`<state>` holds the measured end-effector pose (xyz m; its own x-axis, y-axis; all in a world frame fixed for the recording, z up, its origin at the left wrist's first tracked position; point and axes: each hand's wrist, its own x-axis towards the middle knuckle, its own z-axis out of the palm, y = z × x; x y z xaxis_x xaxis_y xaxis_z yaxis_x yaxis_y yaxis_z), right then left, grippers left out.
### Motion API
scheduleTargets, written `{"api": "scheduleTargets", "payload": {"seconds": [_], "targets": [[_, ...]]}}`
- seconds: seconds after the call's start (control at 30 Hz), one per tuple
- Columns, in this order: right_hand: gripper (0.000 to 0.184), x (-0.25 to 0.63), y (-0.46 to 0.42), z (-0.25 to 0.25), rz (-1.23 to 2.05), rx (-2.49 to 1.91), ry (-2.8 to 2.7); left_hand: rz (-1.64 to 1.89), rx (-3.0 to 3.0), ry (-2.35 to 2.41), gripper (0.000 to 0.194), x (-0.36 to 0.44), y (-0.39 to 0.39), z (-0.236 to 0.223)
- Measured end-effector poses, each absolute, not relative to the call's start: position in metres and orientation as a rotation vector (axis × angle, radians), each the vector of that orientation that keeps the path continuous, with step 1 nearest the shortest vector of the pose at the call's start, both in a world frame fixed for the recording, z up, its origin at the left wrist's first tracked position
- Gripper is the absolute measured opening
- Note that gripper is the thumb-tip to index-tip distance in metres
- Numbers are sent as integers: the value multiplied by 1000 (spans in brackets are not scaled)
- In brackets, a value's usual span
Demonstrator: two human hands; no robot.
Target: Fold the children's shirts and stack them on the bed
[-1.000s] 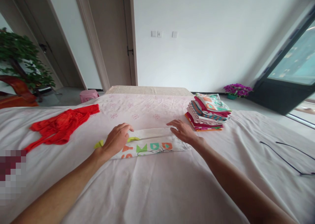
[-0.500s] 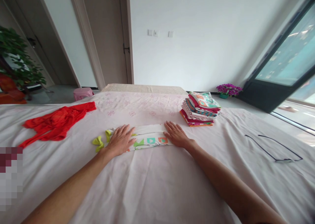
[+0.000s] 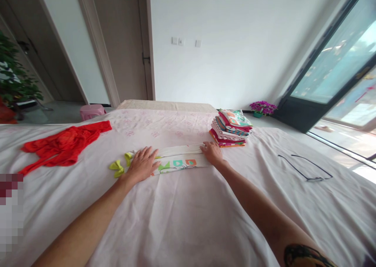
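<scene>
A long, narrow folded white cloth garment (image 3: 179, 163), printed in green, teal and orange, lies across the bed sheet in front of me. Yellow-green fabric bows (image 3: 117, 168) stick out at its left end. My left hand (image 3: 143, 163) rests flat over its left part, fingers stretched out. At the right end, my right hand (image 3: 212, 153) has its fingers bent around the garment's edge; the thumb is hidden. Just beyond that hand stands a stack of folded clothes (image 3: 230, 130), with a similar printed piece on top.
Crumpled red clothing (image 3: 66, 143) lies on the sheet (image 3: 176, 220) at the left. Eyeglasses (image 3: 314, 178) lie at the right with their temples open. Beyond the bed are a pink stool (image 3: 92, 112) and a pot of purple flowers (image 3: 262, 108).
My right hand has gone from lying flat to bent fingers at the garment's right end. My left hand stays flat on the garment. The view has turned slightly right.
</scene>
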<state>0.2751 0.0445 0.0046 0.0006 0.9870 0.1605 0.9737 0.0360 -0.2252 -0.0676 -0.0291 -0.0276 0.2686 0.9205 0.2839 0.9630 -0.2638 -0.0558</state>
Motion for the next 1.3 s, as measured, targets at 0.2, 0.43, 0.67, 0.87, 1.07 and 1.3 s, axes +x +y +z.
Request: {"api": "scheduleTargets", "payload": {"seconds": [0.2, 0.43, 0.67, 0.87, 1.07, 1.3], "targets": [[59, 270, 55, 25, 300, -2291, -1980, -341, -2304, -1728, 55, -66, -31, -27], [43, 267, 50, 40, 439, -2286, -1992, -486, -2255, -1628, 51, -63, -39, -18], [28, 279, 51, 28, 626, -2049, -1854, -497, -2506, -1394, 51, -62, -45, -18], [23, 270, 47, 25, 1008, -1745, -1693, -539, -2531, -1413, 47, -64, -42, -23], [17, 235, 42, 43, 1364, -1423, -1453, -549, -2557, -1467, 47, -65, -42, -21], [16, 181, 31, 60, 1441, -1368, -1594, -674, -2419, -1599, 34, -65, -45, -14]]}}
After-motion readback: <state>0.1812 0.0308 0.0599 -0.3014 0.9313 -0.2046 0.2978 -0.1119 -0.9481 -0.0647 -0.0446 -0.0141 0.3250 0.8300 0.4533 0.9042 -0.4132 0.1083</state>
